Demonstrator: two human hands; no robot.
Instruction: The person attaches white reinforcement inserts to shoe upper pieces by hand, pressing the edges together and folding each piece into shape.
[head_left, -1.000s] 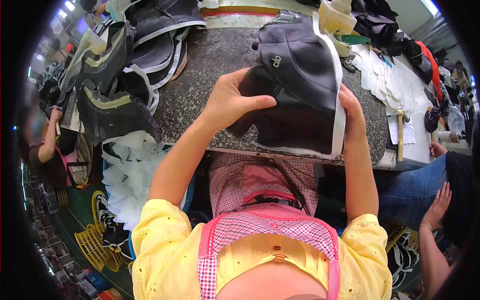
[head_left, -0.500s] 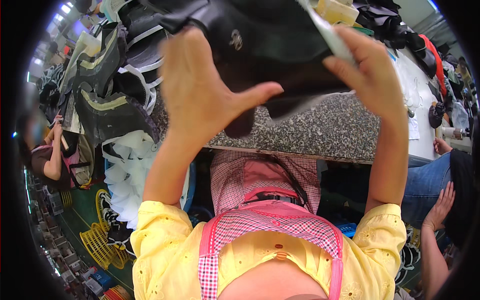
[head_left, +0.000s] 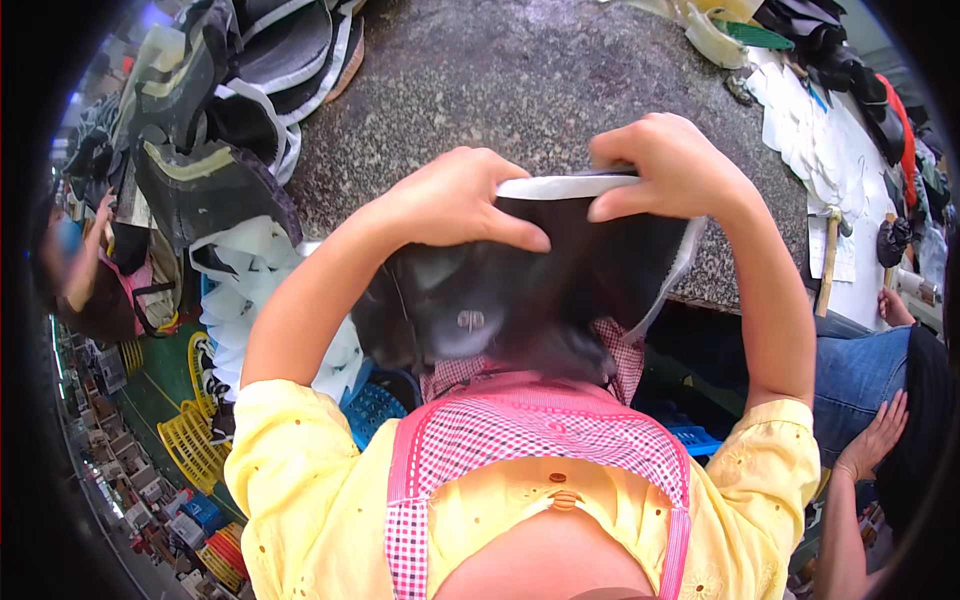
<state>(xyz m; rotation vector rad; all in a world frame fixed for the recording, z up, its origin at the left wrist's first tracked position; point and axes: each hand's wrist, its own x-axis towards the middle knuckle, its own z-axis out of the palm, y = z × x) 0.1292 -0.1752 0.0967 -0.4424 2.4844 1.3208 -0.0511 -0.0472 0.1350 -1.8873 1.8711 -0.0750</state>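
Observation:
A black, leather-like piece (head_left: pixel 535 275) with a white strip along its edge hangs between my hands, over the near edge of the speckled stone slab (head_left: pixel 450 90). A small metal ornament sits on its lower left part, and its bottom is smeared by motion. My left hand (head_left: pixel 450 198) grips the white-edged top from the left, thumb on the near face. From the right, my right hand (head_left: pixel 675 175) pinches the same edge between thumb and fingers. The two hands are a short way apart.
Black pieces with white edges (head_left: pixel 285 50) pile at the left, above stacked white pieces (head_left: pixel 240 290). On the right lie a wooden-handled hammer (head_left: pixel 829 262) and white sheets (head_left: pixel 800 115). Yellow baskets (head_left: pixel 193 445) stand on the floor. A person in jeans (head_left: pixel 860 385) sits at right, another stands far left.
The black piece has come down and nearer to me from high over the slab, its white edge now on top. My left hand, spread open before, now grips that edge; my right hand moved down.

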